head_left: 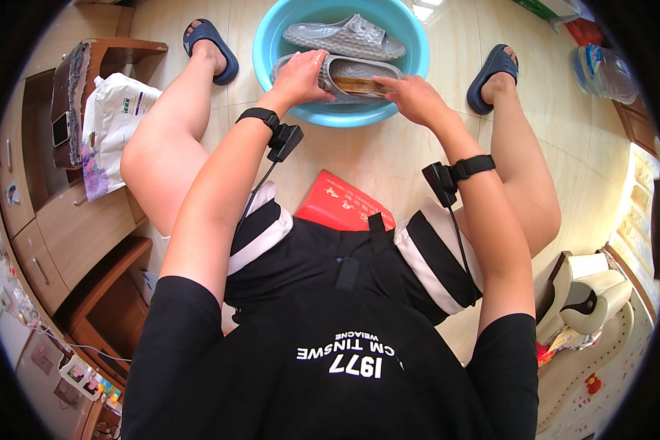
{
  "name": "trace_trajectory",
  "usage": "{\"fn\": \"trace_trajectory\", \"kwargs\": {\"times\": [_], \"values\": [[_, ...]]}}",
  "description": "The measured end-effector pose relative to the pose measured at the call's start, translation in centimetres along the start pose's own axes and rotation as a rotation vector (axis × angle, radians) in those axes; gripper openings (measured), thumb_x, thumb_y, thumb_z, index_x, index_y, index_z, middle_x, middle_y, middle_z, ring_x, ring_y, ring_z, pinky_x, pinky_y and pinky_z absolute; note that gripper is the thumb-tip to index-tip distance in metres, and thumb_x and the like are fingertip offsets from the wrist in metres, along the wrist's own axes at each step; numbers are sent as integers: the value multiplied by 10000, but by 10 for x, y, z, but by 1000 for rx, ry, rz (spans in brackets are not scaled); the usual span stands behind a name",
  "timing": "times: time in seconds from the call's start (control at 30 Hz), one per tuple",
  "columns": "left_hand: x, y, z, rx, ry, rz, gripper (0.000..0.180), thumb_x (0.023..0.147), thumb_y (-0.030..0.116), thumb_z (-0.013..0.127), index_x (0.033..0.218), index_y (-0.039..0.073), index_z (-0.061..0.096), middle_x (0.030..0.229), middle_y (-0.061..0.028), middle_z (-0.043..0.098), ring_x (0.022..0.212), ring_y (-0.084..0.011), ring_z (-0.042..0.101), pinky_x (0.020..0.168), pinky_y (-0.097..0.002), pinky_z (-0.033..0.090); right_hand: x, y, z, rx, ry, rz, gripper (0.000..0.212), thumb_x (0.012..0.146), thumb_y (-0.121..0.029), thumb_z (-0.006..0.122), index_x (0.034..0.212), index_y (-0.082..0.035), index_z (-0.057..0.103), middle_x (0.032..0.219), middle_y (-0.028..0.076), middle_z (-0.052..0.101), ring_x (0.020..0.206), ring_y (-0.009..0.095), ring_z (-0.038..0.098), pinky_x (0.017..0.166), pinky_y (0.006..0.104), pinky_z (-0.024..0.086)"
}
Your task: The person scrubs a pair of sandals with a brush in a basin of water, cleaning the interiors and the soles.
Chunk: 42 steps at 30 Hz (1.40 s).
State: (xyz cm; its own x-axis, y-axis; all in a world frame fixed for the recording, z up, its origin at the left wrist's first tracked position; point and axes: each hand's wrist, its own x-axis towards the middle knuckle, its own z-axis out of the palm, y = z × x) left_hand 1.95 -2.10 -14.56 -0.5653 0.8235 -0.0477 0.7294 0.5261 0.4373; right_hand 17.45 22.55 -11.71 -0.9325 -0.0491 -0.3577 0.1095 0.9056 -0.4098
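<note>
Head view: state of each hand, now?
Left hand: closed on the nearer gray slipper, holding it.
Right hand: closed on the end of a brown wooden tool held against that slipper.

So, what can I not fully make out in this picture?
In the head view:
Wooden tool: underside, hidden inside the near slipper.
Near slipper: partly covered by the left hand.
Basin: far rim, cut off by the upper edge.
Red thing: partly hidden by the shorts.

Left of the white bag (112, 121), you see a phone (61, 130); below the bag, wooden drawers (84, 238).
</note>
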Motion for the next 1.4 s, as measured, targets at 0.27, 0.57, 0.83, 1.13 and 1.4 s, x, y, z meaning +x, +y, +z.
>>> {"fn": "trace_trajectory", "kwargs": {"times": [0.27, 0.57, 0.83, 1.13, 1.4], "values": [[2, 2, -2, 11, -49, -35, 901, 608, 375, 942, 1349, 77, 523, 1332, -122, 631, 1226, -380, 580, 1067, -460, 464, -35, 37, -24, -111, 8, 69, 458, 1003, -229, 619, 1444, -348, 579, 1095, 142, 700, 1033, 359, 623, 940, 463, 513], [1, 1, -2, 19, -22, -36, 903, 596, 394, 944, 1342, 100, 528, 1292, -108, 646, 1204, -359, 593, 1015, -465, 501, -42, 54, -50, -191, 32, 168, 438, 999, -224, 617, 1414, -364, 607, 1106, 121, 703, 1074, 373, 599, 963, 468, 506], [2, 0, 0, 19, -24, -44, 896, 599, 403, 939, 1334, 95, 528, 1302, -107, 641, 1207, -364, 591, 1021, -469, 496, -21, 45, -24, -12, 30, -48, 402, 999, -255, 633, 1398, -305, 617, 1049, 143, 707, 986, 386, 580, 919, 458, 493], [1, -2, 1, -2, -12, -18, 899, 600, 372, 942, 1331, 49, 529, 1301, -148, 632, 1237, -364, 575, 1082, -449, 442, 26, -17, 3, -65, 61, -147, 420, 986, -281, 650, 1403, -285, 604, 1058, 165, 700, 960, 406, 600, 901, 465, 510], [0, -5, 4, -6, 34, 3, 910, 593, 370, 942, 1351, 69, 537, 1333, -143, 620, 1251, -372, 567, 1099, -443, 443, 45, -39, 28, 168, 145, -179, 446, 999, -339, 620, 1428, -220, 581, 935, 207, 699, 924, 392, 668, 845, 500, 532]]}}
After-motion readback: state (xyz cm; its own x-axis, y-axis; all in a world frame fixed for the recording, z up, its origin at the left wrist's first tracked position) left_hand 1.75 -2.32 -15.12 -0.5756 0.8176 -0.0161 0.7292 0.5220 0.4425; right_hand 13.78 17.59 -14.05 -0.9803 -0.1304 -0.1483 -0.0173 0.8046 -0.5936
